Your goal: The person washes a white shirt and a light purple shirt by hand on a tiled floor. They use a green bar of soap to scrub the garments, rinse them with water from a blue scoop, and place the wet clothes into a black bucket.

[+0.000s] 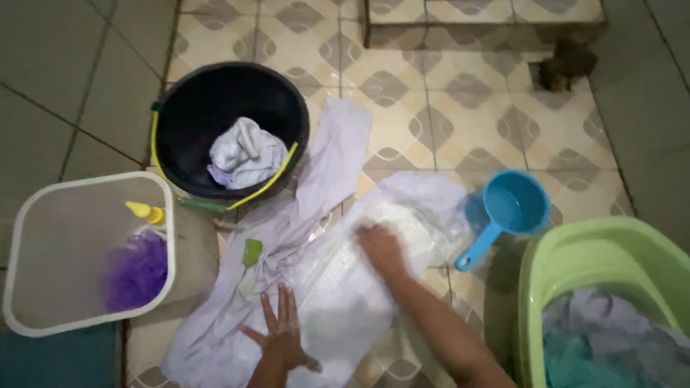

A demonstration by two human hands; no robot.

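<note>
Patterned tile floor (pixel 460 108), wet white cloth (pixel 338 287) spread across it. Left hand (pixel 282 336) flat with fingers splayed on cloth's near part, right hand (pixel 381 248) curled, pressing its soapy middle. Around: green scrub brush (pixel 251 252), black bucket (pixel 180 122), blue dipper (pixel 507 212), green basin (pixel 575 259).

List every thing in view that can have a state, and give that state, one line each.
White garment: spread flat on the tiled floor, sudsy.
Left hand: open, pressing the garment.
Right hand: closed, on the garment's soapy patch.
Black bucket: upright, holding one bundled cloth.
Blue dipper: upright on the floor.
Green basin: holding wet laundry.
White basket: holding a purple sponge and yellow bottle.
</note>
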